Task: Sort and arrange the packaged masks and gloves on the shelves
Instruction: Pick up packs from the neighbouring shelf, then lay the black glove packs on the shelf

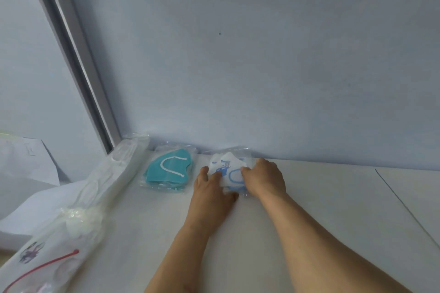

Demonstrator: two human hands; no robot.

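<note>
Both hands, the left hand (209,188) and right hand (264,179), press flat-fingered on a clear-wrapped white-and-blue mask packet (228,171) beside a wrapped teal mask (169,170) on the white shelf (309,197).

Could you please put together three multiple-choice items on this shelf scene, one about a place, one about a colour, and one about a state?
1. Where does the teal mask packet lie relative to the white mask packet?
A. To its left
B. To its right
C. On top of it

2. What colour is the ear loop on the teal mask?
A. Red
B. White
C. Black

3. What are the hands doing?
A. Both hang idle off the shelf
B. Only one touches a packet
C. Both rest on the white mask packet

Answers:
1. A, the teal packet sits nearer the shelf post.
2. B, a white loop shows against the teal.
3. C, the left hand and right hand both lie on it.
</note>
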